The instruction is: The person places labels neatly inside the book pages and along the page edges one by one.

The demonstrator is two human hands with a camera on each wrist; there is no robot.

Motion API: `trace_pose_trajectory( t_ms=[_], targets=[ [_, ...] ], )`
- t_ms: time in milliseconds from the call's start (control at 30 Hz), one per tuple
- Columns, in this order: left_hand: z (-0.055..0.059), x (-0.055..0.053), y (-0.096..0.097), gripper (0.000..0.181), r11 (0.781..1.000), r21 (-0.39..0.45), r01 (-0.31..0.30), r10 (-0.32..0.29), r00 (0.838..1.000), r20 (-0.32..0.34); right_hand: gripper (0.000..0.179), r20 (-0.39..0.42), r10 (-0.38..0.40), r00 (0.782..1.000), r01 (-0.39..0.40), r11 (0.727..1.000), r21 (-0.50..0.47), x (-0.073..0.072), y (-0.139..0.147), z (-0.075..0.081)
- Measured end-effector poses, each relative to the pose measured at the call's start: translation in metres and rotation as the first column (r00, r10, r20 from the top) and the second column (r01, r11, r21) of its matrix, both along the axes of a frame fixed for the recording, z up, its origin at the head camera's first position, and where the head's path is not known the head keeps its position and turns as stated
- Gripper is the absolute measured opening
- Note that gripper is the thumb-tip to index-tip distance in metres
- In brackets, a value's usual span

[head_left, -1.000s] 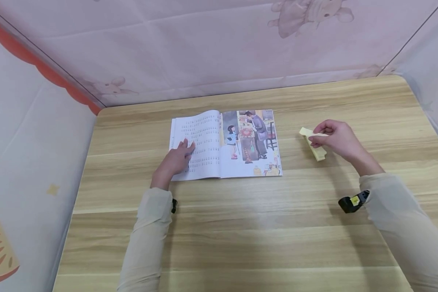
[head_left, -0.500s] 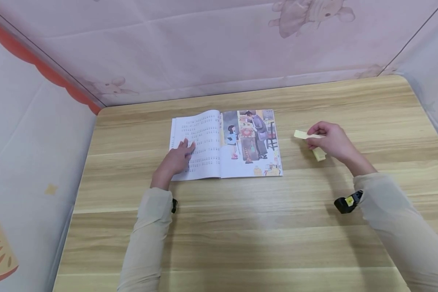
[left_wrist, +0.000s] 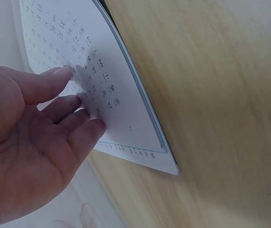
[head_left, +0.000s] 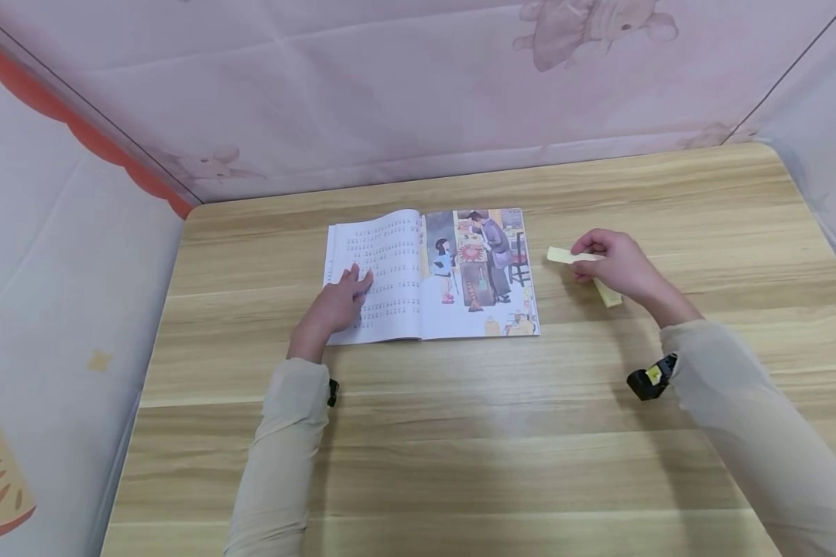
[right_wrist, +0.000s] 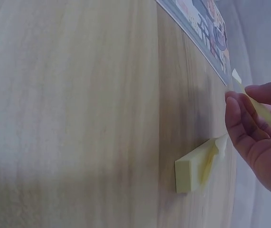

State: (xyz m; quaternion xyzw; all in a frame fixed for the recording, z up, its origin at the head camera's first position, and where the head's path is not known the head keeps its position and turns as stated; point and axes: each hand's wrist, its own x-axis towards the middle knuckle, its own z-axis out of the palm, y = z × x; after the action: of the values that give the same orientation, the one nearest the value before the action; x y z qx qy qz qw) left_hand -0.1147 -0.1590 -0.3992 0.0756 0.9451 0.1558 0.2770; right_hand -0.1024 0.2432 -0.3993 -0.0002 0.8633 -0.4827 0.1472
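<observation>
An open book [head_left: 397,309] lies on the table, text on its left page and a coloured picture on its right. My left hand [head_left: 337,303] rests on the left page with its fingertips touching the paper; the left wrist view shows those fingers [left_wrist: 85,135] only loosely bent. To the right of the book, my right hand [head_left: 620,263] pinches a pale yellow sticky note [head_left: 561,255] between thumb and fingers. Below that hand, a thick pad of sticky notes [right_wrist: 190,171] lies on the table, its top sheets lifted and curled. In the head view the hand partly hides the pad.
The wood-grain table [head_left: 460,449] reaches a pale printed curtain [head_left: 390,93] at the back. Another pale curtain [head_left: 42,232] borders the left side. A black wrist camera [head_left: 651,377] is worn at the right sleeve.
My right hand has moved left with the sticky note, away from the pad and closer to the book. The pad and my left hand have stayed in place.
</observation>
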Motion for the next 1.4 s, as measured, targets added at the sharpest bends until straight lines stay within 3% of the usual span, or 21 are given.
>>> trace_pose_trajectory(
  t_ms=[533, 967, 1400],
  targets=[
    [-0.002, -0.002, 0.000, 0.049, 1.000, -0.011, -0.001, 0.001, 1.000, 0.012, 0.014, 0.001, 0.024, 1.000, -0.024, 0.998, -0.052, -0.017, -0.016, -0.006],
    [0.004, -0.001, 0.001, 0.048, 1.000, -0.011, -0.011, 0.011, 1.000, 0.019, 0.011, 0.012, 0.052, 0.999, -0.052, 0.999, -0.004, -0.023, -0.027, -0.009],
    [0.008, 0.001, 0.002, 0.048, 1.000, -0.001, -0.015, 0.015, 0.999, 0.029, 0.009, -0.027, 0.070, 0.997, -0.069, 0.997, 0.028, -0.032, -0.031, -0.008]
  ],
)
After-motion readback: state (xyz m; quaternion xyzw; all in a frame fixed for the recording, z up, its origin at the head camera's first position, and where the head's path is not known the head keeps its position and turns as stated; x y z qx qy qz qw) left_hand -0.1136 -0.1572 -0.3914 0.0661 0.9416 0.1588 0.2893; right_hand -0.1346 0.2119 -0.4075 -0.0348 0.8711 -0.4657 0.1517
